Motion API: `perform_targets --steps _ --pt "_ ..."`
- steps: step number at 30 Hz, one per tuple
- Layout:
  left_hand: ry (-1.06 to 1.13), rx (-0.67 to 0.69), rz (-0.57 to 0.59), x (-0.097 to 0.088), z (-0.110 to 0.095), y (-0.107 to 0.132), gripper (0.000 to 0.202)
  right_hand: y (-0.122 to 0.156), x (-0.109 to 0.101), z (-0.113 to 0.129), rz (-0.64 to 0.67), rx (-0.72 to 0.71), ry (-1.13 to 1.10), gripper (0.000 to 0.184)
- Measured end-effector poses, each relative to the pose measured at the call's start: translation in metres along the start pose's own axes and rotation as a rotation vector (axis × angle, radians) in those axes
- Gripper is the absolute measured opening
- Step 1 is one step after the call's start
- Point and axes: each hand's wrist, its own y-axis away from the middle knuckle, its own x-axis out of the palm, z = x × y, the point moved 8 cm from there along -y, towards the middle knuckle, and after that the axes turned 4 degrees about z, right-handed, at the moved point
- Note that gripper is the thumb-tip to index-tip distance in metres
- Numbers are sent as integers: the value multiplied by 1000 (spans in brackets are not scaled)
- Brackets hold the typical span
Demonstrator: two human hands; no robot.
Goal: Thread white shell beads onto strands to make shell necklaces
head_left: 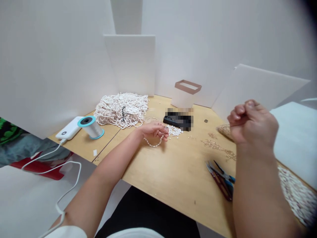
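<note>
Craft workstation — plywood desk point(173, 172), bead strands point(121, 110)

A black object point(177, 121) near the back edge of the desk point(158, 98) is blurred beyond naming; the right forearm point(257, 191) partly hides thread snips point(219, 180), and a bead heap point(299, 195) runs off-frame.

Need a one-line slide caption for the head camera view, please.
Left hand holds a bead strand near loose beads; right hand raised near snips.

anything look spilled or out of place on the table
Yes, a loose trail of tiny tan bits lies scattered across the wooden table near the right hand, not gathered in a container. A small white scrap also sits alone near the table's left seam.
</note>
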Motion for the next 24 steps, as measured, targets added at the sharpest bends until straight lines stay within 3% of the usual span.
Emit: perform_targets --steps 7,16,21,24 --pt "-153 -114 -7 -9 7 7 27 -3 -9 1 14 47 57 17" --pt "-460 -215 33 2 23 3 37 5 11 -9 112 113 222 26" --pt "-756 38 -102 15 -18 6 34 17 28 -8 278 224 328 25" --pt "-755 123 -306 -3 -53 15 36 20 35 -3 326 207 359 27"
